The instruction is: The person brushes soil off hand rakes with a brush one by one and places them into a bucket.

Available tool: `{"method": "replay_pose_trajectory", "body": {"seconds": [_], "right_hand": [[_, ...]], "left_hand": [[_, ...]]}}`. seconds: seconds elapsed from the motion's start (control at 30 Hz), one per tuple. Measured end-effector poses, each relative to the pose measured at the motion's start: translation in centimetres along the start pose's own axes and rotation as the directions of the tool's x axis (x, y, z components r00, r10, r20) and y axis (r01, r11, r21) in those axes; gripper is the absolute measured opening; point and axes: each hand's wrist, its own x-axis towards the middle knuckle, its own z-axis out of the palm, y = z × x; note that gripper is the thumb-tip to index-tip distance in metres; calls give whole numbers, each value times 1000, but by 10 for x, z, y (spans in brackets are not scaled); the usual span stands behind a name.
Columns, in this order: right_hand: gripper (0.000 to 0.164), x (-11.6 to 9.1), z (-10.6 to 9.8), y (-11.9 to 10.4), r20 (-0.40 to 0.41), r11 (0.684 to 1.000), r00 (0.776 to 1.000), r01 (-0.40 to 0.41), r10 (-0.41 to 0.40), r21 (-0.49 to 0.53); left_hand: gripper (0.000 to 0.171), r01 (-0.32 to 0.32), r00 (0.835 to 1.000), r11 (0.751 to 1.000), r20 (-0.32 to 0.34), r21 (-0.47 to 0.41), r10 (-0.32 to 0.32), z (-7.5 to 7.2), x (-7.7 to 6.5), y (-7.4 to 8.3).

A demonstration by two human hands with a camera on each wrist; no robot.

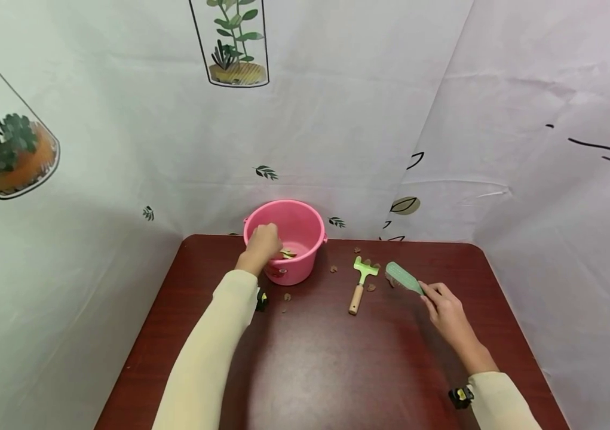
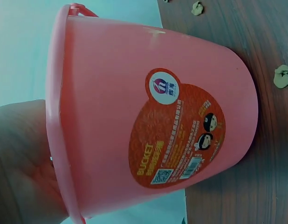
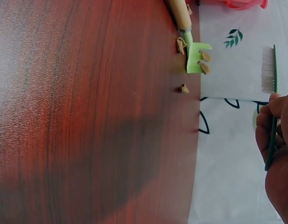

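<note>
My left hand [image 1: 263,245] reaches over the near left rim of a pink bucket [image 1: 305,267]. Its fingers are hidden inside, so I cannot tell whether they hold anything. Some green and yellowish pieces [image 1: 287,254] lie at the bottom of the bucket. In the left wrist view the bucket's wall, with a red sticker [image 2: 174,140], hides most of the hand [image 2: 23,163]. My right hand [image 1: 447,312] grips the handle of a green brush [image 1: 402,276] over the table's right side. White bristles [image 3: 267,70] show in the right wrist view.
A small green hand rake [image 1: 360,285] with a wooden handle lies between bucket and brush. Several brown crumpled bits [image 1: 371,288] are scattered around it and before the bucket. The dark red table [image 1: 331,370] meets white printed cloth [image 1: 348,149] at the back.
</note>
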Motion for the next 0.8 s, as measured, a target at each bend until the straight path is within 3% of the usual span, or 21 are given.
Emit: {"method": "replay_pose_trajectory", "body": {"seconds": [0.17, 0.43, 0.6, 0.8], "right_hand": [[42, 0, -1, 0, 5, 1000, 1000, -2, 2, -3], [42, 2, -1, 0, -7, 1000, 1000, 13, -13, -5], [42, 6, -4, 2, -14, 1000, 1000, 24, -24, -7], [42, 10, -5, 5, -11, 999, 999, 38, -38, -14]], "left_hand": [[15, -70, 994, 997, -87, -19, 68, 0, -9, -3], [38, -146, 970, 989, -200, -7, 142, 2, -28, 4], [39, -204, 940, 978, -272, 34, 205, 6, -40, 12], [41, -298, 886, 952, -352, 63, 301, 10, -52, 22]]}}
